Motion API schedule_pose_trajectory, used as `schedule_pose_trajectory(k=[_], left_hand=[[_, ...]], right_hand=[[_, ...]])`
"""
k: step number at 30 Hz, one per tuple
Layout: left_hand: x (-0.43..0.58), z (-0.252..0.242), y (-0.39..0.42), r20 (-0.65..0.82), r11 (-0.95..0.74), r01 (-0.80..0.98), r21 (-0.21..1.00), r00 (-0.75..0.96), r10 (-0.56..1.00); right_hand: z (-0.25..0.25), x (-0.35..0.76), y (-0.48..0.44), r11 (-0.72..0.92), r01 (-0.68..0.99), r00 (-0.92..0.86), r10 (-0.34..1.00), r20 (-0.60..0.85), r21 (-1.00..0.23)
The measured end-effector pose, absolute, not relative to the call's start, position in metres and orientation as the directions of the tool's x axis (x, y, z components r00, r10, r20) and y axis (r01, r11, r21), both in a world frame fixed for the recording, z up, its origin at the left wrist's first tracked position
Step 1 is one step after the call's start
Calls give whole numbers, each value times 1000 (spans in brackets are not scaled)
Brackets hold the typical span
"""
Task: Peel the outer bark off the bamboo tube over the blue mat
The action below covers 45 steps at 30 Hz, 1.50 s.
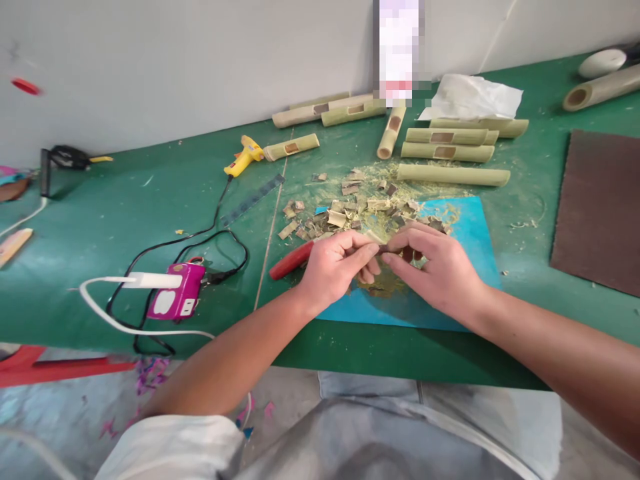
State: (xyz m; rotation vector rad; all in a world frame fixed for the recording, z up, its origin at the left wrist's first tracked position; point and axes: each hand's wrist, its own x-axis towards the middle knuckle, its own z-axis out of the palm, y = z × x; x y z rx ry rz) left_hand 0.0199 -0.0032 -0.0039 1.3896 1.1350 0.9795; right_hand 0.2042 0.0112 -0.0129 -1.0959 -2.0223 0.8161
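My left hand and my right hand meet over a blue cutting mat on the green table. The fingers of both are curled and pinched together around a small dark piece, apparently a bamboo chip. A red-handled tool lies just left of my left hand, partly hidden behind it. A pile of bamboo chips and shavings lies right behind my hands.
Several cut bamboo tubes lie behind the mat. A yellow glue gun with a black cord, a ruler and a pink power strip sit left. A brown board lies right; white paper at back.
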Motion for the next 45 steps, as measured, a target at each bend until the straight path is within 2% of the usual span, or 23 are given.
schedule_pose_trajectory(k=[4, 10, 14, 17, 19, 23, 25, 28, 34, 39, 41, 45], left_hand=[[20, -9, -3, 16, -42, 127, 991, 201, 979], [19, -10, -7, 86, -110, 195, 975, 126, 988], [16, -10, -2, 94, -113, 191, 975, 104, 990], [11, -15, 6, 108, -119, 200, 973, 63, 992], [8, -20, 11, 133, -140, 245, 959, 42, 990], [4, -27, 16, 315, -312, 408, 858, 61, 947], [4, -26, 17, 396, -396, 479, 783, 107, 912], [5, -23, 17, 431, -429, 521, 738, 127, 894], [7, -25, 19, 337, -341, 509, 791, 104, 936], [4, -30, 21, 291, -312, 500, 808, 122, 949], [2, -29, 21, 312, -345, 541, 767, 155, 937], [-1, -26, 22, 386, -444, 657, 609, 244, 890]], right_hand=[[-9, 205, 12, 422, 389, -393, 880, 267, -819], [-5, 206, 12, 435, 384, -384, 877, 288, -814], [-10, 209, 14, 384, 468, -358, 906, 227, -796], [-12, 211, 16, 360, 598, -322, 926, 197, -716], [-11, 212, 15, 350, 703, -313, 934, 173, -620], [-8, 211, 10, 358, 868, -348, 933, 93, -343], [-9, 210, 8, 377, 886, -372, 926, 70, -271], [-12, 209, 7, 422, 877, -415, 906, 81, -231], [-17, 210, 13, 532, 836, -515, 845, 141, -135], [-16, 210, 15, 554, 815, -535, 832, 149, -170], [-15, 210, 14, 546, 817, -527, 838, 142, -188], [-11, 213, 11, 531, 831, -514, 847, 134, -167]])
